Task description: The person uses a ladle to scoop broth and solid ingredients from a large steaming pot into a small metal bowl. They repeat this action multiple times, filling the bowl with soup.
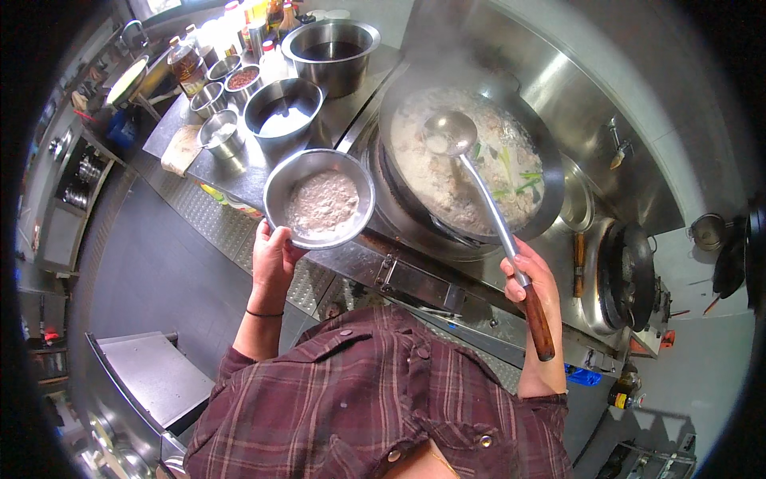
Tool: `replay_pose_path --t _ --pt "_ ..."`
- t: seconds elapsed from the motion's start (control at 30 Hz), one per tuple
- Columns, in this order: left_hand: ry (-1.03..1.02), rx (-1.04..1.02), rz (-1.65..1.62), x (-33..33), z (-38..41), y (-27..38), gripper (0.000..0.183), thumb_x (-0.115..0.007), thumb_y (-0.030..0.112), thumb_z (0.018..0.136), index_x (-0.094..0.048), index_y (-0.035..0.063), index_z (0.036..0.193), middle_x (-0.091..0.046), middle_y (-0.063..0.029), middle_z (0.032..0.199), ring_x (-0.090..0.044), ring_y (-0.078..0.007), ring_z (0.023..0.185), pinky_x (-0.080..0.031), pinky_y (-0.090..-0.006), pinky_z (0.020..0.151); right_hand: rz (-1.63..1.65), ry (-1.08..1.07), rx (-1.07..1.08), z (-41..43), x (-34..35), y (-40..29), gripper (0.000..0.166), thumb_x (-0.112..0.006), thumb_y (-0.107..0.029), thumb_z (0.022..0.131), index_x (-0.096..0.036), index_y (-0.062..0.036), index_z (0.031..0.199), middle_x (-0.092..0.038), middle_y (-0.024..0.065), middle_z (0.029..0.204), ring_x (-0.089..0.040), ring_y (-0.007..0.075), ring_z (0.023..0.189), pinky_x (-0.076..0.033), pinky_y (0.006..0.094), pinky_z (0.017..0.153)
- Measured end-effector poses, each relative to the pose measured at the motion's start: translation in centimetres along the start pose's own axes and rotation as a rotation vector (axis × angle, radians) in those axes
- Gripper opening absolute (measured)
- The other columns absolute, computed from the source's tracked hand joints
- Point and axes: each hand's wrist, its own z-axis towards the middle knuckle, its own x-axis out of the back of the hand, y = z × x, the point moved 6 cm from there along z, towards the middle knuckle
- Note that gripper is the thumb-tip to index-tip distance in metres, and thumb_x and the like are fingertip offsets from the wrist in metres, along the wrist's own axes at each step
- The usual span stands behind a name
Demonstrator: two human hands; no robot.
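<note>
My left hand [276,250] grips the near rim of a stainless steel bowl [365,200]. Pale brownish foam or froth [326,200] fills its lower part. My right hand [532,272] is closed around the metal shaft of a ladle [488,197], just above its wooden handle [538,323]. The ladle's round head [450,133] is over the wok [553,185], at or just above the liquid; contact is hard to tell. Whitish, foamy broth [431,185] with green scallion pieces [528,181] is in the wok, and steam rises at its far side.
Left of the wok stand a steel pot of dark liquid [331,72], another steel pot [284,129], small seasoning cups [221,135] and an oil bottle [185,66]. A strainer or pan with a wooden handle [578,263] lies at right, beside a second dark wok [628,278]. A faucet [616,143] projects from the backsplash.
</note>
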Motion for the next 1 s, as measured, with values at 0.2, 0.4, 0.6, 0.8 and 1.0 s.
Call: replay_pose_path --t 0.2,0.4,0.6,0.8,1.0 --pt "0.020 0.001 -0.013 -0.2 -0.2 0.2 0.036 -0.046 -0.002 0.081 -0.042 0.0024 0.117 -0.057 -0.0119 0.104 -0.063 -0.0240 0.090 -0.058 -0.0415 0.077 -0.077 -0.011 0.042 1.4 -1.1 0.0 0.050 -0.047 -0.010 0.090 -0.032 -0.0010 0.137 -0.054 0.0082 0.078 -0.046 0.0100 0.039 -0.034 0.0214 0.035" --pt "0.036 -0.011 -0.027 0.4 -0.3 0.3 0.037 -0.045 -0.003 0.080 -0.039 0.0030 0.117 -0.054 -0.0087 0.097 -0.063 -0.0199 0.079 -0.061 -0.0391 0.068 -0.188 0.054 0.020 3.1 -1.4 0.4 0.053 -0.048 -0.009 0.090 -0.030 -0.0018 0.139 -0.054 0.0066 0.074 -0.046 0.0121 0.038 -0.036 0.0233 0.035" --pt "0.065 -0.007 -0.040 0.7 -0.6 0.4 0.038 -0.045 -0.003 0.081 -0.038 0.0032 0.118 -0.055 -0.0093 0.098 -0.063 -0.0208 0.079 -0.061 -0.0391 0.068 -0.281 0.082 -0.010 4.2 -1.4 0.7 0.054 -0.048 -0.008 0.088 -0.031 -0.0025 0.139 -0.053 0.0050 0.071 -0.046 0.0118 0.039 -0.036 0.0237 0.035" --pt "0.016 -0.013 -0.011 0.7 -0.3 0.4 0.034 -0.047 0.001 0.082 -0.043 0.0031 0.116 -0.057 -0.0117 0.106 -0.064 -0.0228 0.089 -0.059 -0.0393 0.073 -0.360 0.075 -0.010 4.7 -2.3 0.7 0.054 -0.049 -0.007 0.088 -0.033 -0.0049 0.139 -0.052 0.0045 0.070 -0.046 0.0121 0.040 -0.037 0.0242 0.036" --pt "0.010 -0.006 -0.014 0.7 -0.3 0.5 0.036 -0.046 0.000 0.082 -0.043 0.0037 0.117 -0.058 -0.0107 0.105 -0.064 -0.0220 0.088 -0.059 -0.0379 0.073 -0.403 0.056 -0.012 3.9 -2.7 1.2 0.057 -0.051 -0.005 0.087 -0.031 -0.0050 0.140 -0.052 0.0051 0.071 -0.047 0.0123 0.041 -0.038 0.0238 0.036"
